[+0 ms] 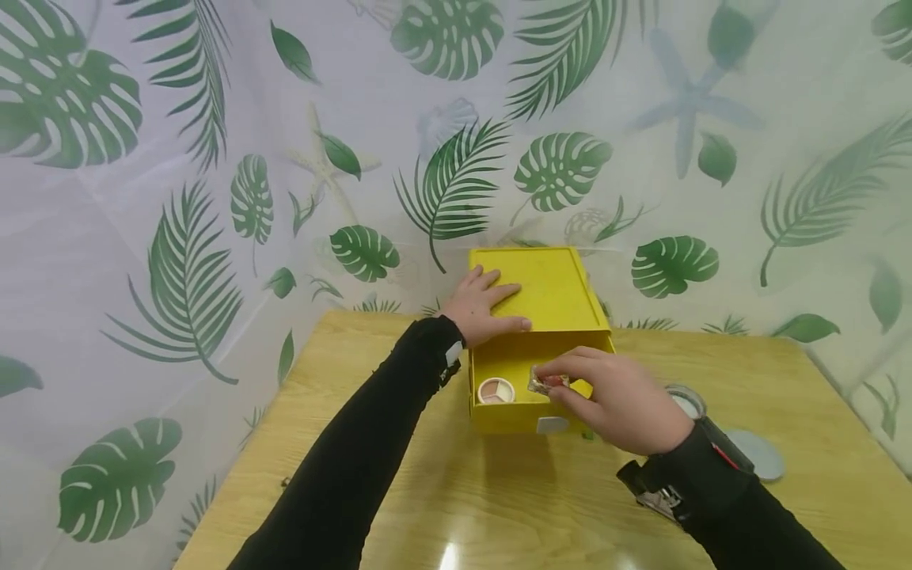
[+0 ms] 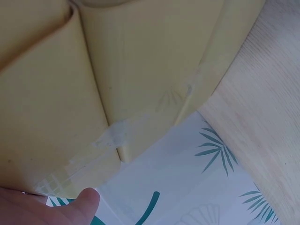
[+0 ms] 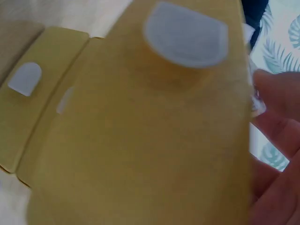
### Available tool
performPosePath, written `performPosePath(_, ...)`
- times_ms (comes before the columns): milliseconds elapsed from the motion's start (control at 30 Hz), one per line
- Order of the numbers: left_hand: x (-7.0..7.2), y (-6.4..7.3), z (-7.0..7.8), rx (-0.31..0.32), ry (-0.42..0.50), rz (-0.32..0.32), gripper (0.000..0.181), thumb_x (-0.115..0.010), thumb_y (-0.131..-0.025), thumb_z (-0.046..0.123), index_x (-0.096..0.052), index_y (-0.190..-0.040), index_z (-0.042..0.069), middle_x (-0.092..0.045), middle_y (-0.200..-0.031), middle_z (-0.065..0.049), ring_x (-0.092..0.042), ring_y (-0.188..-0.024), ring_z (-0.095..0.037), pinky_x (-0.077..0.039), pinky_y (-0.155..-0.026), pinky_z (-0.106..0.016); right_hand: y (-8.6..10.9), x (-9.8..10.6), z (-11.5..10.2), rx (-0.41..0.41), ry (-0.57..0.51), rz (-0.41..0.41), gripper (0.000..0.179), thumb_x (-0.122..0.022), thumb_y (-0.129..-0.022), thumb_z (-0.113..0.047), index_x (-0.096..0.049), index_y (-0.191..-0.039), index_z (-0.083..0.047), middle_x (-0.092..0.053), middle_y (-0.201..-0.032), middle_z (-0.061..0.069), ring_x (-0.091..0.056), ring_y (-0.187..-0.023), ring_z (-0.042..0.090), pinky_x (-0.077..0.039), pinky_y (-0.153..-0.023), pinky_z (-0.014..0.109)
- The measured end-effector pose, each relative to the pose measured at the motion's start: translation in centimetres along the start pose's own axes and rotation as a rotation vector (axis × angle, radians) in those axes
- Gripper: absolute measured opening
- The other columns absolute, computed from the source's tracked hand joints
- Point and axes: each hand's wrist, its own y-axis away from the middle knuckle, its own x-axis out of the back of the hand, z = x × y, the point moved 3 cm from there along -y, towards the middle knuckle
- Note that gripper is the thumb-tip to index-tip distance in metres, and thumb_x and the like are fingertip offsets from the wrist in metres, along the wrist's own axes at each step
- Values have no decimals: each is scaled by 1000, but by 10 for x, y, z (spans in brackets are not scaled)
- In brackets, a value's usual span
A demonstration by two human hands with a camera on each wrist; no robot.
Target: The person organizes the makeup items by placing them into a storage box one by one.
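A yellow drawer box (image 1: 534, 289) stands against the backdrop, its top drawer (image 1: 506, 418) pulled out toward me. My left hand (image 1: 484, 309) rests spread on the box's top at the left. In the left wrist view its fingertips (image 2: 86, 201) show beside the box's side. Over the open drawer, my right hand (image 1: 613, 392) pinches a small clear, shiny piece (image 1: 547, 381) with red in it; its exact kind is unclear. A round three-colour makeup palette (image 1: 496, 390) sits in the drawer's front left corner. The right wrist view shows the drawer front (image 3: 140, 140) close up, with a pale tab handle (image 3: 187, 35).
On the wooden table (image 1: 442, 507), right of the box, lie a round container (image 1: 687, 401) and a pale disc (image 1: 759, 455), both partly behind my right hand and wrist. Lower drawers with pale tabs (image 3: 26, 78) show in the right wrist view. A leaf-print sheet (image 1: 356, 174) hangs behind.
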Motion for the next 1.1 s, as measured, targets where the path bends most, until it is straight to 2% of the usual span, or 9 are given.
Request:
performPosePath(233,0,0,-1,9,6,-6,74,-52,-85,66,-36,-146,28,-17,-156,-7,2,-139,-25,-17,-112,-54,-12,-7,11,-39,-105,-87,19,-63,-93,-22,-67,-111,-25,-64,-103,-11,-56,-88,3,-53,-73,36)
performPosePath(433,1,0,0,12,5,-5,73,-53,-85,66,-36,-146,29,-18,-156,-6,1,-139,-26,-18,-112,-54,-28,-13,16,-77,-139,-241,19,-63,-93,-17,-67,-112,-18,-67,-102,-8,-58,-87,5,-54,-74,36)
performPosePath(600,1,1,0,7,0,-14,74,-52,-85,66,-36,-146,28,-18,-156,-6,1,-139,-26,-18,-112,-54,-41,-19,22,-88,-114,-343,15,-67,-90,-20,-70,-104,-20,-67,-96,-10,-58,-82,4,-53,-73,35)
performPosePath(800,1,2,0,11,11,-11,74,-53,-85,66,-37,-146,28,-18,-156,-7,2,-139,-26,-17,-112,-54,-52,-23,24,-110,-23,-433,7,-71,-86,-26,-73,-92,-28,-67,-87,-15,-56,-79,4,-52,-74,34)
performPosePath(1100,-1,2,0,17,25,-11,74,-53,-84,66,-37,-146,28,-17,-156,-6,2,-139,-26,-18,-112,-55,-51,-26,19,-125,45,-438,7,-70,-86,-22,-75,-89,-26,-67,-84,-14,-54,-71,6,-49,-67,32)
